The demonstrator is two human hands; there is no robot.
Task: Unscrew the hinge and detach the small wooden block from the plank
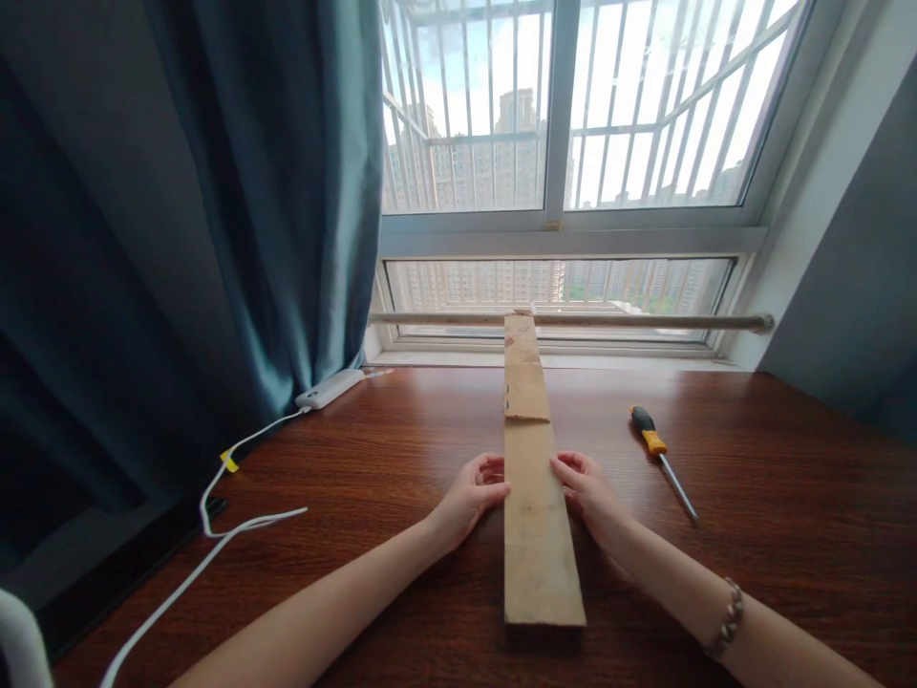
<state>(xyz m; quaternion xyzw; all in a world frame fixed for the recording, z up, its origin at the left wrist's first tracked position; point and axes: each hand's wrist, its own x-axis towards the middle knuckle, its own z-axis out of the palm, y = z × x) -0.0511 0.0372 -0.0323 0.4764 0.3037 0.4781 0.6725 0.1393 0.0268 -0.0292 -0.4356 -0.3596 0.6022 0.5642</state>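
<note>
A long tan strip that looks like cardboard (531,516) runs away from me across the middle of the desk. A second brown piece (525,387) overlaps its far part and reaches up to the rail by the window. My left hand (477,494) holds the strip's left edge, its fingers curled and partly hidden beneath. On the opposite edge, my right hand (584,487) grips with thumb and fingers, some of them out of sight. A screwdriver (653,441) with a black and orange handle lies to the right, apart from my right hand.
The brown wooden desk (401,430) extends to the window ledge, where a horizontal rail (630,322) crosses. A white power strip (330,390) sits at the back left, beside a blue curtain (315,191). Its white cable (215,487) trails along the left side.
</note>
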